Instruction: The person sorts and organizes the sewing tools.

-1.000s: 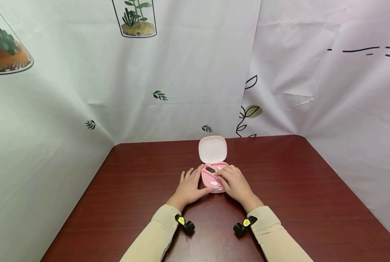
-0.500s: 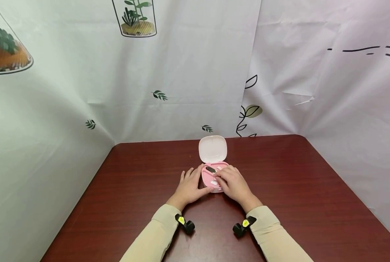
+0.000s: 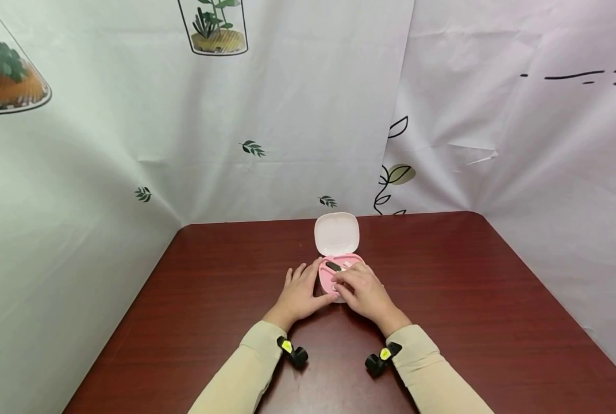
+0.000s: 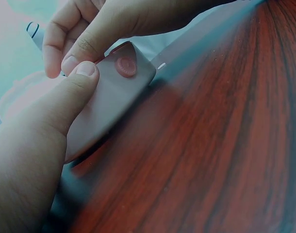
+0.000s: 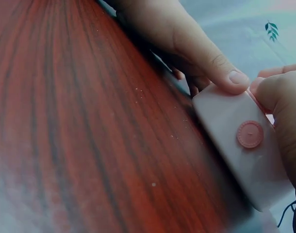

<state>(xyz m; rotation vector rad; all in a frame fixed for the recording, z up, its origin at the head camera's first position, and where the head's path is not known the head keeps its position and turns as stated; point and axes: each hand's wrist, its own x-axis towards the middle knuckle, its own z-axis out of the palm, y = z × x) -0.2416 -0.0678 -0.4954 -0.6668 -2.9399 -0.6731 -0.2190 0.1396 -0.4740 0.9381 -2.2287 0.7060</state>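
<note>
A small pink-and-white case (image 3: 324,280) stands on the table with its white lid (image 3: 337,234) raised. A dark oblong piece (image 3: 333,266) lies in its pink tray. My left hand (image 3: 299,296) grips the case's left side, its thumb (image 4: 73,92) along the front wall and its fingers round the far side. Over the tray, my right hand (image 3: 365,296) has thumb and forefinger bent together near the front. Whatever is between those fingertips is hidden. In the right wrist view, a round pink button (image 5: 250,134) shows on the front wall.
The case stands on a dark red wood-grain table (image 3: 225,264), near its far edge. A white printed cloth (image 3: 297,115) hangs behind and along both sides. Black wrist cameras (image 3: 293,353) are strapped over the beige sleeves.
My right hand has shifted slightly left and toward the front of the tray, now covering the white shape seen there before. The left hand and the case stay in place.
</note>
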